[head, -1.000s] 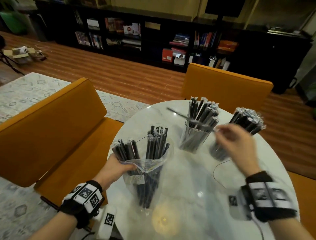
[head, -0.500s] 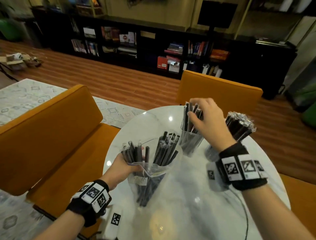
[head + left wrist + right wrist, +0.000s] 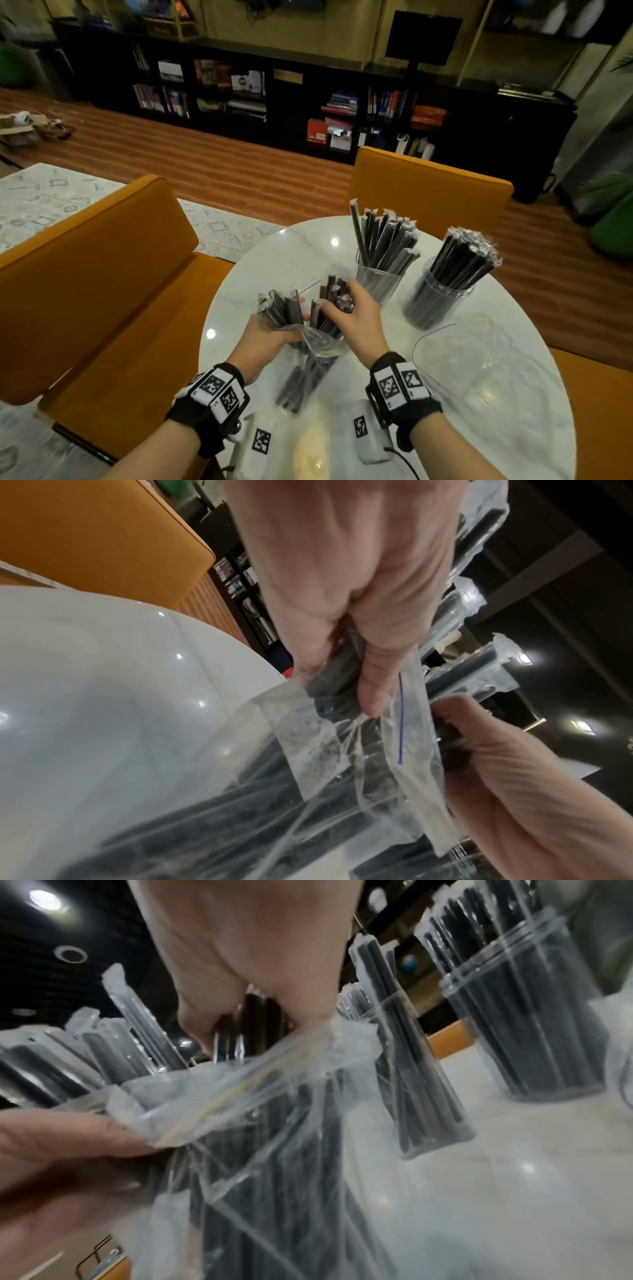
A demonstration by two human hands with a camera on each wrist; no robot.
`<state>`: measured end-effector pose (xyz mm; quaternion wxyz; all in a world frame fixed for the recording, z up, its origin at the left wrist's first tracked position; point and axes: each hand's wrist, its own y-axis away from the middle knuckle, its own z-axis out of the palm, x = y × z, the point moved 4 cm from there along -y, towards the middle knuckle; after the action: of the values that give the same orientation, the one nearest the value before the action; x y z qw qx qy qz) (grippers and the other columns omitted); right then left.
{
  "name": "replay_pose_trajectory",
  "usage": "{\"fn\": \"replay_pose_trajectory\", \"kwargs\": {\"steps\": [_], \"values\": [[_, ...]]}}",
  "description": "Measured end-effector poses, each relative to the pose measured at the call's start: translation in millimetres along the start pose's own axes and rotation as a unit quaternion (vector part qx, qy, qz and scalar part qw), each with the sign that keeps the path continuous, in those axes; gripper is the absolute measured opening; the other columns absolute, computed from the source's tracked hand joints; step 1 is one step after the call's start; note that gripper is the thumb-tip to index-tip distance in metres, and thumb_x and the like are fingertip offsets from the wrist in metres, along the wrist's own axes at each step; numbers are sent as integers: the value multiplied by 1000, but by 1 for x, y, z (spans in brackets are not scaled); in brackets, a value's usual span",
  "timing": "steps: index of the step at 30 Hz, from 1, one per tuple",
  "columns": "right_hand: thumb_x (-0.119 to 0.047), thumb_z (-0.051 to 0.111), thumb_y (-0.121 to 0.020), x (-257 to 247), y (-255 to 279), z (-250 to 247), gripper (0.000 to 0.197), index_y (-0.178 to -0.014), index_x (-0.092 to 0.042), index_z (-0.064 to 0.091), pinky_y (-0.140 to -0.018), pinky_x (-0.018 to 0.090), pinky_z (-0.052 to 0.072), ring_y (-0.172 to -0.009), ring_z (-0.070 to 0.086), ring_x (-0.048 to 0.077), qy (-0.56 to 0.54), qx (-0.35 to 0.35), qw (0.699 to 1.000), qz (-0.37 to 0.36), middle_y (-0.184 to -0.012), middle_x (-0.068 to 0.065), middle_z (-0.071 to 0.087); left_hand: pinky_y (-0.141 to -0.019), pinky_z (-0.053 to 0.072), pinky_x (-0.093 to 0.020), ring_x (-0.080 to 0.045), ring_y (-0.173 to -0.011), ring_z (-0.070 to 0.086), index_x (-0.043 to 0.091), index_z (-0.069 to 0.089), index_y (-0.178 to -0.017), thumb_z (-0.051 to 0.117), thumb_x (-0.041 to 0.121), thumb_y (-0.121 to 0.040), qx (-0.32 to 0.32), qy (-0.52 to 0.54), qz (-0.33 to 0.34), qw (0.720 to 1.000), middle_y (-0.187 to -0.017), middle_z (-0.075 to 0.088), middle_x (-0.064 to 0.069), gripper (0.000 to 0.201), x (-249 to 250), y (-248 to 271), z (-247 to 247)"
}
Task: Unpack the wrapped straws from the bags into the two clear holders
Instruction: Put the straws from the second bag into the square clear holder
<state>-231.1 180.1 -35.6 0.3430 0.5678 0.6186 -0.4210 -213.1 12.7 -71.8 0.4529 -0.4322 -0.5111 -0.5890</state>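
Note:
A clear zip bag (image 3: 313,346) (image 3: 346,753) (image 3: 240,1102) of black wrapped straws (image 3: 291,308) (image 3: 113,1053) stands on the round white table (image 3: 445,411). My left hand (image 3: 270,335) (image 3: 356,610) grips the bag and its straws near the opening. My right hand (image 3: 352,315) (image 3: 246,974) is at the bag's mouth, fingers curled round a bunch of straws (image 3: 334,291) (image 3: 260,1020). Two clear holders stand behind: the left holder (image 3: 378,282) (image 3: 421,1074) with straws fanned out, the right holder (image 3: 435,301) (image 3: 534,1026) packed full.
An empty clear bag (image 3: 479,359) lies flat on the table at the right. Orange chairs (image 3: 428,192) (image 3: 92,274) stand behind and to the left of the table. A dark bookshelf (image 3: 274,102) lines the far wall.
My right hand left the left holder, where it put straws in, and came back to the bag mouth, closing on more straws. The left hand kept its hold on the bag.

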Motion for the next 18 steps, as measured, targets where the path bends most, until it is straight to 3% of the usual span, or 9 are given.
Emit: {"fn": "replay_pose_trajectory", "kwargs": {"steps": [4,7,9,13,16,18], "values": [[-16,68,-87,-24,-9,-22,18,-102,-9,59,-80,39,57,-84,66,13,-22,39,998,-37,-93,1,70,-63,59,-29,-17,-80,71,0,60,-116,69,-21,-74,10,37,19,999,-95,72,-16,48,6,-5,0],[-14,65,-88,-41,-22,-41,15,-101,-9,58,-79,30,55,-89,67,24,-31,51,996,-62,-96,8,71,-68,60,-27,-22,-88,70,1,57,-121,70,-18,-75,4,47,13,999,-105,70,-23,51,7,-9,-1],[-13,66,-88,-48,-30,-53,16,-102,-11,59,-78,28,54,-89,66,25,-30,56,996,-70,-96,9,70,-71,60,-24,-20,-90,71,4,58,-122,70,-17,-75,-8,40,1,999,-109,70,-23,53,6,-12,2],[-15,66,-87,-63,-38,-79,24,-109,-9,59,-81,33,58,-91,68,23,-32,78,992,-89,-98,8,70,-70,59,-20,-14,-90,72,8,59,-120,72,-17,-74,-25,8,-14,1000,-107,71,-17,54,3,-16,5],[-12,64,-88,-79,-43,-103,21,-108,-10,56,-72,14,54,-82,64,-4,-25,110,987,-114,-96,-4,66,-69,58,-18,-21,-97,71,8,60,-118,74,-16,-72,-40,-22,-22,999,-108,72,-17,53,-2,-18,5],[-9,63,-90,-94,-48,-121,16,-104,-12,55,-66,5,49,-73,61,-12,-21,140,981,-135,-91,-10,62,-69,58,-19,-24,-96,71,9,62,-113,76,-15,-71,-42,-32,-25,998,-107,72,-19,49,-3,-18,4]]}}
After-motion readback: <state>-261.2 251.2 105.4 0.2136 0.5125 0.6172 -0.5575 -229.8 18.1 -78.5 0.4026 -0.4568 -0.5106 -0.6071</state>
